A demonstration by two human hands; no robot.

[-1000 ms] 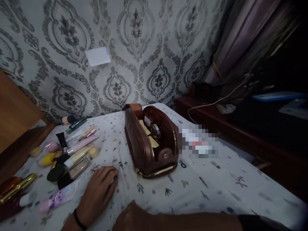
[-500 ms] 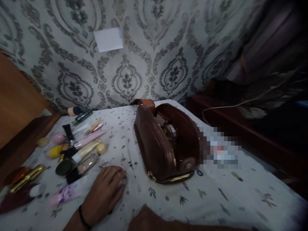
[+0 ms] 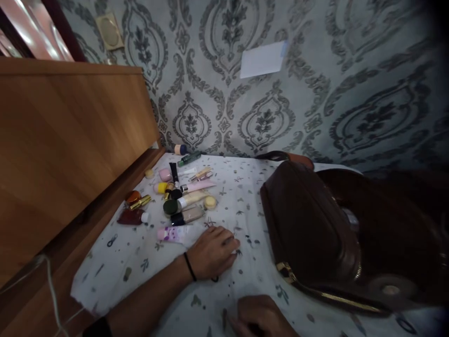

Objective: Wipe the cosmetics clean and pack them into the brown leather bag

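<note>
My left hand, with a black band at its wrist, rests palm down on the patterned white sheet, fingers curled over something pale I cannot make out. Beside it lies a pink and white tube. At the bottom edge my right hand is curled, and what it may hold is hidden. Behind the left hand are a glass bottle with a black cap, a cream tube, a round yellow item and a dark round lid. An open brown leather bag stands to the right.
Farther left lie a dark red bottle, a gold tube and a green bottle. A wooden cabinet borders the left side, with a white cable below. Patterned wallpaper rises behind.
The view has swung left, so the bag and small items appear farther right and more of the cabinet shows. My right hand shows more of its curled fingers. My left hand stays beside the tube.
</note>
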